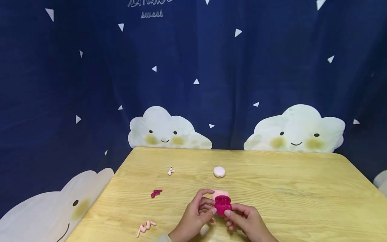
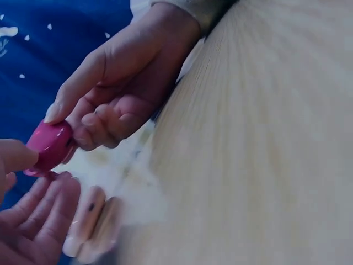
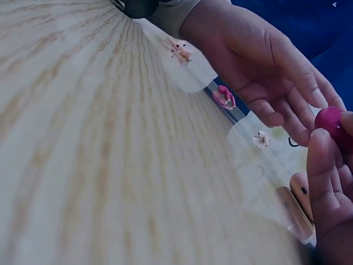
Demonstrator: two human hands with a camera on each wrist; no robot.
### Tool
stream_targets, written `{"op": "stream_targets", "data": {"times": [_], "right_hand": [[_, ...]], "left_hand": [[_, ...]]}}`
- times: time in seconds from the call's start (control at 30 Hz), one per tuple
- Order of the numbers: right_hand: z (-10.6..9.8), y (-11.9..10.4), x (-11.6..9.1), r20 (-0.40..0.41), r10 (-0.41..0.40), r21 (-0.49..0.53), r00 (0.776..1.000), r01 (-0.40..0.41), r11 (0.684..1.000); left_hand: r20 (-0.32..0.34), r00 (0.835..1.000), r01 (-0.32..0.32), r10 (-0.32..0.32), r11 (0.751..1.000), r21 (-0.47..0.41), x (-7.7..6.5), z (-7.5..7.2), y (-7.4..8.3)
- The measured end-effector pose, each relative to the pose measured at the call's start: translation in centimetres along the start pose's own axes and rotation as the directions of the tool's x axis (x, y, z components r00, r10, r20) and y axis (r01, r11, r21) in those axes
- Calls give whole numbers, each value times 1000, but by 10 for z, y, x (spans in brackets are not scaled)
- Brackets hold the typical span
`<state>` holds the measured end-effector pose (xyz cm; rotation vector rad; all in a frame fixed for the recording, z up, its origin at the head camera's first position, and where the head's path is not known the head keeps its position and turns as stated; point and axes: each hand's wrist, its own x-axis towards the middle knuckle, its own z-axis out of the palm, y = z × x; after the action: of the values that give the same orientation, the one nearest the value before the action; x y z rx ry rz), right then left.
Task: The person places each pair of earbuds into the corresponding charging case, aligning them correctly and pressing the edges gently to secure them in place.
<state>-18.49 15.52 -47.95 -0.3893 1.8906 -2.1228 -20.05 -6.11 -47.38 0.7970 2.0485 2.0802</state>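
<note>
In the head view, a magenta earbud charging case point(image 1: 223, 210) stands with its lid up, two hollows showing inside. My right hand point(image 1: 249, 222) grips its lower right, the thumb pressed on the front. At its left side is my left hand point(image 1: 195, 215), thumb at the lower edge and index finger reaching up by the lid. The left wrist view shows the glossy case point(image 2: 52, 141) between both thumbs and fingers. Directly behind it in the head view lies a light pink case point(image 1: 218, 192), partly hidden. Both cases recur in the right wrist view.
Left on the wooden table point(image 1: 287, 188) lie three pairs of earbuds: white point(image 1: 171, 171), magenta point(image 1: 156, 193) and light pink point(image 1: 146, 227). A round pale case point(image 1: 219, 171) sits farther back. Beyond the table's far edge hangs a blue curtain point(image 1: 223, 67) with clouds.
</note>
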Motion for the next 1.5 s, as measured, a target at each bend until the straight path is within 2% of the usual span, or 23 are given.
{"op": "stream_targets", "data": {"times": [0.1,0.2,0.33,0.47,0.57,0.7,0.8,0.87,0.93,1.03,1.13,1.37,1.5], "right_hand": [[-1,0,0,1,-6,11,1000,6,1000],[0,0,0,-3,0,16,1000,0,1000],[-1,0,-1,-30,24,9,999,-24,1000],[-3,0,-4,-60,50,-5,997,-50,999],[-4,-1,-5,-67,64,-3,996,-64,998],[-5,-2,-5,-64,72,9,995,-72,997],[-5,-3,-5,-55,73,21,996,-72,997],[-4,-2,-5,-42,70,35,997,-69,997],[-4,-1,-4,-30,63,45,998,-62,997],[-3,1,-2,-17,54,47,998,-54,997],[-2,2,0,-10,48,37,999,-47,998],[-1,1,1,7,66,48,998,-66,997],[0,1,1,16,74,60,997,-75,995]], "left_hand": [[-9,1000,-9,10,991,133,4,-8,9],[-36,999,-5,17,952,305,11,-24,24],[-78,997,14,30,858,514,25,-54,49],[-115,992,46,46,727,685,34,-89,67],[-158,987,116,8,646,755,32,-114,74],[-164,982,188,-94,581,792,24,-142,76],[-147,977,207,-155,527,824,17,-157,74],[-155,971,226,-182,484,845,13,-163,72],[-165,965,242,-203,453,858,10,-167,71],[-170,961,251,-220,426,869,5,-172,68],[-168,957,256,-236,417,872,2,-176,65],[-168,954,263,-248,426,866,0,-180,54],[-173,954,264,-243,417,870,0,-179,50]]}}
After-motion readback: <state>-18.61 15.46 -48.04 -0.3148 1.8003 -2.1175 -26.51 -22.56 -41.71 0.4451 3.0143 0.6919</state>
